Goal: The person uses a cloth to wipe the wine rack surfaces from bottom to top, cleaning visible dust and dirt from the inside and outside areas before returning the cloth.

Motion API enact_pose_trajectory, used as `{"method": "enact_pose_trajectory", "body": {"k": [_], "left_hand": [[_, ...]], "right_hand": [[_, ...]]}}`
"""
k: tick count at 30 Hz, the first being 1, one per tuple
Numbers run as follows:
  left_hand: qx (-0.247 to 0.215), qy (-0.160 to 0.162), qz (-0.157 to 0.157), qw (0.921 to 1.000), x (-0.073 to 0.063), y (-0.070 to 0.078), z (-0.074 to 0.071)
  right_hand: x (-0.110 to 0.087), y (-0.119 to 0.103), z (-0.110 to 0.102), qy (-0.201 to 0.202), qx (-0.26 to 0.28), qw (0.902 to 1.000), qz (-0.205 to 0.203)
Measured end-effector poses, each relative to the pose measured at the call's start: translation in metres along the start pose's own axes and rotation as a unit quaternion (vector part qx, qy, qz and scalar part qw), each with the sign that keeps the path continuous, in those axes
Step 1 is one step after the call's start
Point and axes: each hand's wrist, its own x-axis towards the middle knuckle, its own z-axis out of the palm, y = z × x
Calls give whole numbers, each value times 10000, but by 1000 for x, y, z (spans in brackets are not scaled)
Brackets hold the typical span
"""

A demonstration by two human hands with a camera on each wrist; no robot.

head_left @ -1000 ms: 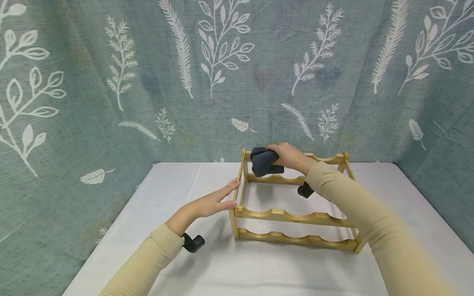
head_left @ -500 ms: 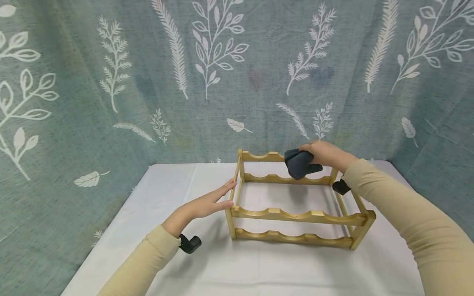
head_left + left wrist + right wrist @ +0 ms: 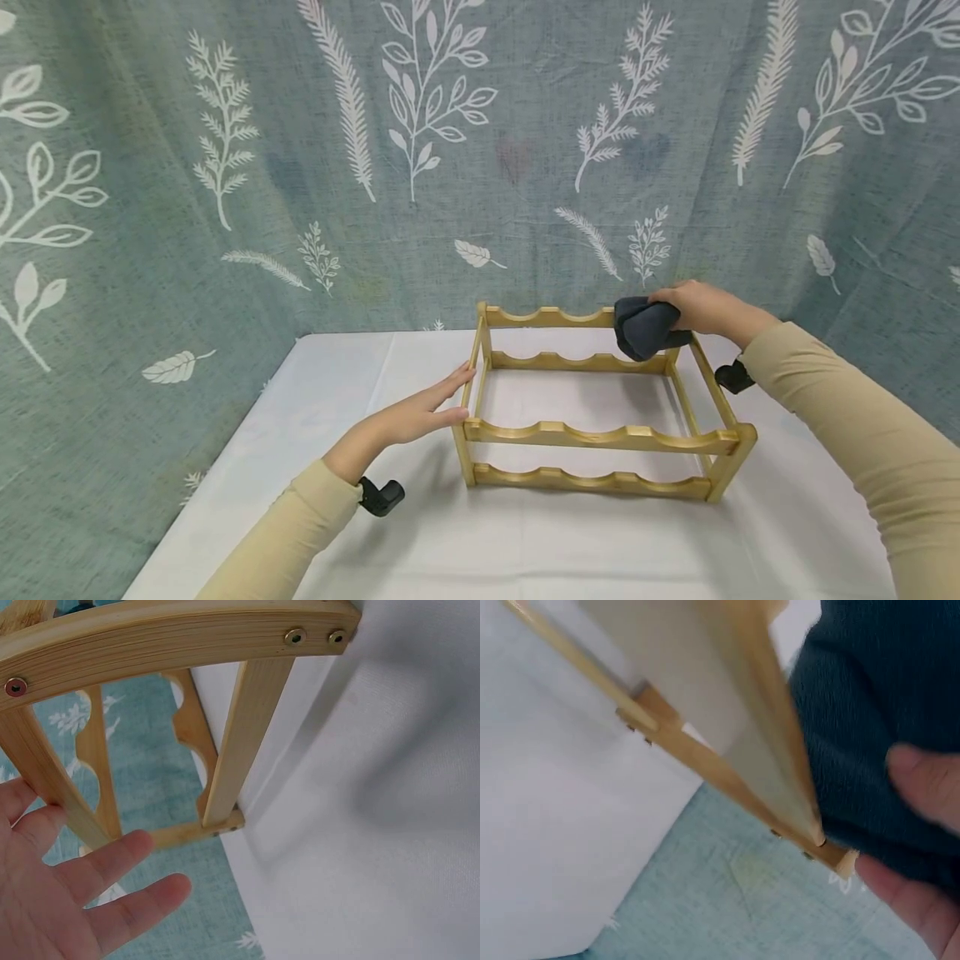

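Observation:
A two-tier wooden bottle rack (image 3: 585, 435) with scalloped rails stands on the white table. My right hand (image 3: 708, 310) grips a folded dark blue cloth (image 3: 647, 327) at the rack's back top rail, near the right corner. In the right wrist view the thumb and fingers pinch the cloth (image 3: 870, 727) beside a wooden bar. My left hand (image 3: 412, 414) lies along the rack's left side with fingers straight, its fingertips on the upper side bar. The left wrist view shows fingers (image 3: 112, 862) spread, some touching the wooden side piece (image 3: 56, 772).
The white table (image 3: 360, 367) reaches beyond the rack on both sides. Behind and beside it hangs a grey-green curtain (image 3: 450, 208) with white leaf prints. Small black cameras (image 3: 381, 497) are strapped at both wrists.
My right hand has moved the cloth rightward along the rack's back top rail, from the left end toward the right corner. The left hand stays at the left side. The view shifts slightly.

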Motion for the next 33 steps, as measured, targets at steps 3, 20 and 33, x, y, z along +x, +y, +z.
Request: {"method": "enact_pose_trajectory", "body": {"k": [3,20,33], "left_hand": [[8,1,-11,10000,-1,-1,0],[-30,17,-39,10000,-6,-4,-3],[-11,-80,13,10000,0,-1,-3]], "right_hand": [[6,-1,0,-70,250,9996,52],[66,-68,13,593,641,9907,-1042],[110,-130,27,828,1185,9856,-882]]}}
